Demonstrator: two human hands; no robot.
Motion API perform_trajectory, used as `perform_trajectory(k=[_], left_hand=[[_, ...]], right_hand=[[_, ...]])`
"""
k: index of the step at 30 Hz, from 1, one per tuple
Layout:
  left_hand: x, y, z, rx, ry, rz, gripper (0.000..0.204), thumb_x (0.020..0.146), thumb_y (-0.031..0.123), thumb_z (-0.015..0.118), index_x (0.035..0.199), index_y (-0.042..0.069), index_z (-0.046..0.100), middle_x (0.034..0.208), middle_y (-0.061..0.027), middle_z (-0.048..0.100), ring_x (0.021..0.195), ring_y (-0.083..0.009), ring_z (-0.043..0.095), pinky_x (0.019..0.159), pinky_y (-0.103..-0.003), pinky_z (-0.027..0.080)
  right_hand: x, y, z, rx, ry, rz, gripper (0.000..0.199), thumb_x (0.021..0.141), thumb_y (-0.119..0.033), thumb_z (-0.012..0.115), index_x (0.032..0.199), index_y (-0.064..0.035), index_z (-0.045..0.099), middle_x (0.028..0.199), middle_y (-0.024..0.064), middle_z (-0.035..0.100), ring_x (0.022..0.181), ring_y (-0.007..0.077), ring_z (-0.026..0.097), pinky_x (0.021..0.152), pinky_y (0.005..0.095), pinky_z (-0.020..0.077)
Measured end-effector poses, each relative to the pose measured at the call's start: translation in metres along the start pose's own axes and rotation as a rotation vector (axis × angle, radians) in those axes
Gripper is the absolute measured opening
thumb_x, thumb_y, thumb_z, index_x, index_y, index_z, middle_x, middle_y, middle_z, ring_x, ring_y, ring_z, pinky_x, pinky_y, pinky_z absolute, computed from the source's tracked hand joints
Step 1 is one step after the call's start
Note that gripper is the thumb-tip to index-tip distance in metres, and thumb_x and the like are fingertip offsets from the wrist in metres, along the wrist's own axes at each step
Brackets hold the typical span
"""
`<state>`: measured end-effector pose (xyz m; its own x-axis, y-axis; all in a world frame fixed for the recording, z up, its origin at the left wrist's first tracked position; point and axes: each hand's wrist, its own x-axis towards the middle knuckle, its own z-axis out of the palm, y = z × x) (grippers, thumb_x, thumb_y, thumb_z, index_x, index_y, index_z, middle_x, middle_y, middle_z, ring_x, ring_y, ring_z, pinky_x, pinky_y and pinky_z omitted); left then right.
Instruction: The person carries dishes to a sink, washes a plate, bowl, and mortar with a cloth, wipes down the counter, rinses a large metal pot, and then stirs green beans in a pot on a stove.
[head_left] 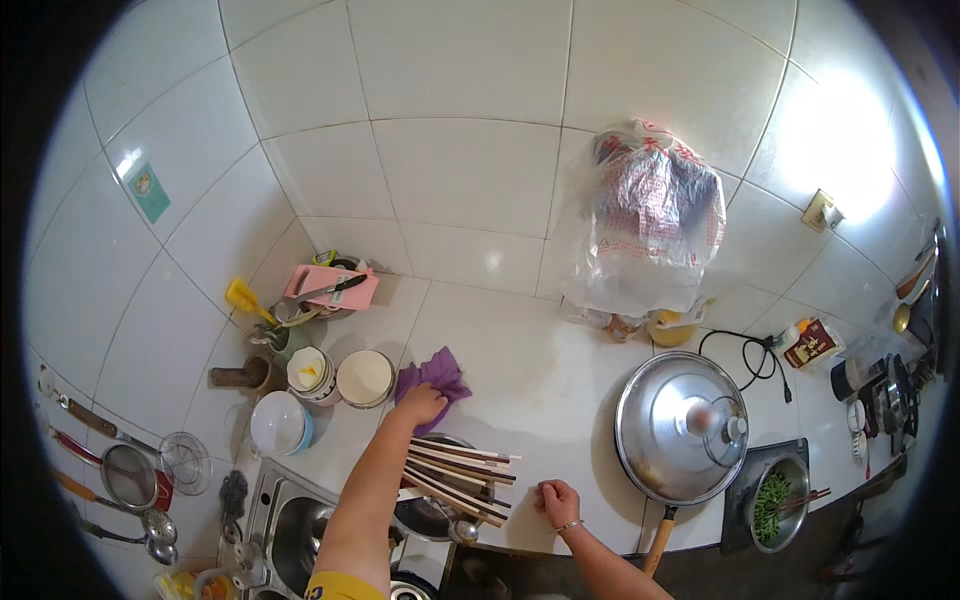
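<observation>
My left hand presses down on a purple cloth lying on the white tiled counter. My right hand rests as a closed fist on the counter's front edge, holding nothing. Between my arms a bundle of chopsticks lies across a metal bowl. Just left of the cloth stand a white lidded bowl and stacked cups.
A pan with a metal lid sits at right, with a bowl of green vegetables beside it. A plastic bag hangs on the wall. A pink cutting board with a knife lies at back left. The sink is at lower left.
</observation>
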<state>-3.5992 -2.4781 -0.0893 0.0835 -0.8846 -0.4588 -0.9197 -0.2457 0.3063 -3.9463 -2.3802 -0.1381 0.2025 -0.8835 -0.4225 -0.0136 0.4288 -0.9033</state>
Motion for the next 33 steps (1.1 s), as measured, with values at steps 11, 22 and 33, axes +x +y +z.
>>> perform_trajectory(k=[11,22,33], left_hand=[[-0.086,-0.005,-0.065,-1.243,0.277,0.106,0.038,0.086,0.029,0.048,0.117,0.008,0.051,0.126,-0.0040,0.043,0.111,-0.0163,0.042,0.091,-0.030,0.034],[-0.238,-0.072,-0.055,-1.336,0.489,0.040,0.038,0.087,0.030,0.048,0.115,0.004,0.050,0.126,-0.0069,0.040,0.116,-0.0191,0.038,0.093,-0.036,0.033],[-0.278,-0.088,0.035,-1.282,0.604,-0.197,0.047,0.080,0.035,0.059,0.119,0.010,0.049,0.126,-0.0053,0.040,0.109,-0.0205,0.043,0.088,-0.034,0.037]], right_hand=[[0.005,-0.005,-0.007,0.001,-0.037,0.040,0.017,0.086,-0.012,0.046,0.088,0.0018,0.055,0.074,0.0088,0.060,0.054,0.0149,0.057,0.047,0.0270,0.0493],[-0.053,0.028,0.018,0.035,-0.409,0.258,0.023,0.084,-0.007,0.048,0.103,0.0051,0.053,0.093,0.0135,0.060,0.079,0.0209,0.061,0.069,0.0288,0.0517],[-0.108,0.031,0.082,0.203,-0.607,0.608,0.044,0.083,-0.026,0.058,0.116,0.0001,0.044,0.106,0.0142,0.055,0.095,0.0241,0.057,0.081,0.0343,0.0469]])
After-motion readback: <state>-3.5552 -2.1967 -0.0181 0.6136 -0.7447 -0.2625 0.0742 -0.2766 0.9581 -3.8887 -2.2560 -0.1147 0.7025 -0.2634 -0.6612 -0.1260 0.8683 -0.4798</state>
